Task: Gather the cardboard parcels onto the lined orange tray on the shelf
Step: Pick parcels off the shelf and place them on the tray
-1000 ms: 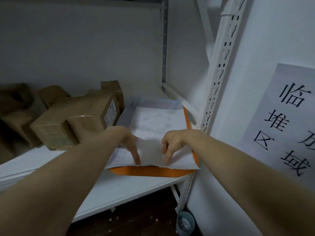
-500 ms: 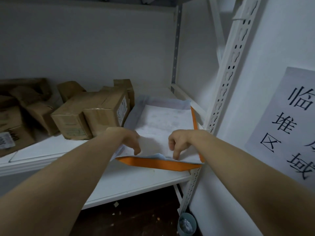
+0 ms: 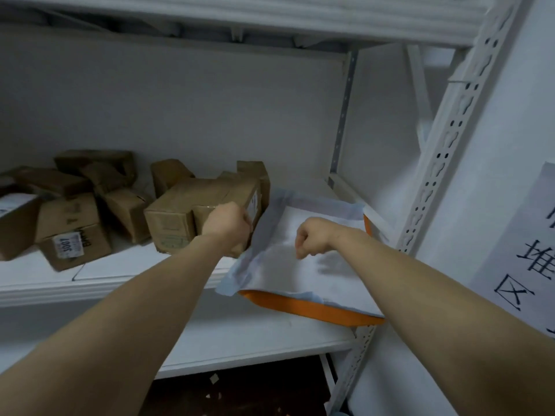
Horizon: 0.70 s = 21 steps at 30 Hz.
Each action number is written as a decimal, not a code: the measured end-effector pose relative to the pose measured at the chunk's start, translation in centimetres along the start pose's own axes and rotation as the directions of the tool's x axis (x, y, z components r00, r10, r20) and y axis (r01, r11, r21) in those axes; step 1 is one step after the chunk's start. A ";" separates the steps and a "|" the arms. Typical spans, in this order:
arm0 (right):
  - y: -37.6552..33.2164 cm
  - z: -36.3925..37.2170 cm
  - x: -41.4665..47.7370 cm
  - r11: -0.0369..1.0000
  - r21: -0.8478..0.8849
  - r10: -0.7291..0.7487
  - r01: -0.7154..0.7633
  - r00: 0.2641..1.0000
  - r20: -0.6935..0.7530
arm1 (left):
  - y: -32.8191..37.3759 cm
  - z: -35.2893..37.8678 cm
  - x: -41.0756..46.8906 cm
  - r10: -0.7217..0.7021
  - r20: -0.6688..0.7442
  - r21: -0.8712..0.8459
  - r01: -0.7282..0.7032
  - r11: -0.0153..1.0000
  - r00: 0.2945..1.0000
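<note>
At the centre of the frame the left hand (image 3: 227,228) is curled closed against the near right corner of a long brown cardboard parcel (image 3: 180,214); whether it actually grips the box or only presses on it cannot be told, since the fingers are hidden behind the knuckles. The right hand (image 3: 312,237) hangs in a loose fist above the white paper liner (image 3: 303,265), holding nothing that can be seen. That liner covers a shallow orange plastic tray (image 3: 312,309) at the right of the frame, whose front edge overhangs the lip of the white metal shelf (image 3: 126,265). The long parcel lies just beside the tray's left edge, with its neighbour box carrying a pale label on the end facing the tray. Further boxes are heaped toward the left of the frame, among them a tilted brown carton with a white label reading 3007 (image 3: 72,244). No parcel lies on the liner. At the right edge a white paper sign with black Chinese characters (image 3: 531,250) hangs on the wall beside the perforated white upright (image 3: 447,151).
</note>
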State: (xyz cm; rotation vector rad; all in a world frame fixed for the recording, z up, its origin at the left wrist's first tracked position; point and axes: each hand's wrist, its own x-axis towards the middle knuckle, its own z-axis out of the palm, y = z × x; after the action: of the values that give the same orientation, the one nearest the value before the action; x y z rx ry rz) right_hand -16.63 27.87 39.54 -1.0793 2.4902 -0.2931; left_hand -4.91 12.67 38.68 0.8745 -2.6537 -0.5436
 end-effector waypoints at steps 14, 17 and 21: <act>-9.0 1.7 7.4 0.944 0.328 0.022 0.028 0.989 -0.146 | -4.7 -3.3 3.5 -0.239 0.068 0.122 0.229 0.966 0.969; -9.1 2.0 7.2 0.917 0.398 0.065 -0.007 0.989 -0.133 | -4.3 -3.3 3.9 -0.226 0.070 0.227 0.205 0.952 0.972; -9.4 2.0 6.0 0.885 0.466 0.080 -0.003 0.986 -0.145 | -3.4 -3.2 4.2 -0.218 0.096 0.255 0.188 0.949 0.971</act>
State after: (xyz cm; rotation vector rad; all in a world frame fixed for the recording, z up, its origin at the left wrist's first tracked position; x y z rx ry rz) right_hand -13.36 17.04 39.28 -0.8241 2.3871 -0.9453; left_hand -5.26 6.75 40.67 1.2343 -2.8017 -0.3288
